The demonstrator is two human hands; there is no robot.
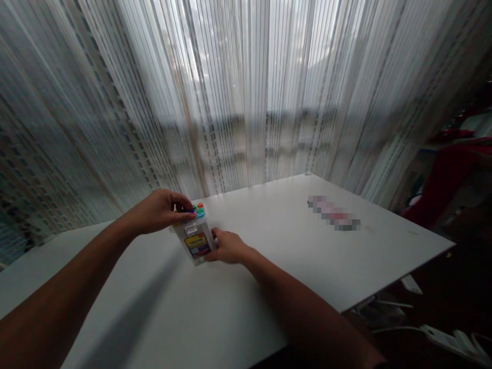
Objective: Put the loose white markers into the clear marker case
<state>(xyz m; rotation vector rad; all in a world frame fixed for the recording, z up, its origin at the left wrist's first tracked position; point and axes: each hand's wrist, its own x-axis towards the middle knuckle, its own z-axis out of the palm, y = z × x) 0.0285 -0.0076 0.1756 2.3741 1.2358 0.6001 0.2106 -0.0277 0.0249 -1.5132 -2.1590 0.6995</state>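
Note:
A tall clear plastic case (191,238) with a yellow and dark label stands, slightly tilted in view, on the white table (269,220). Round coloured caps (200,205) in orange, green and teal show at its top; they look like the ends of markers. My left hand (163,211) reaches over the top from the left, its thumb and fingers closed around a purple-capped marker (191,210). How far that marker sits in the case is hidden by the fingers. My right hand (230,247) grips the case low on its right side, thumb in front.
Pale striped curtains (238,102) hang right behind the table's back edge. A blurred-out flat object (333,212) lies on the table to the right. Beyond the right edge are a red cloth (453,169) and a white power strip (448,341) with cables, lower down.

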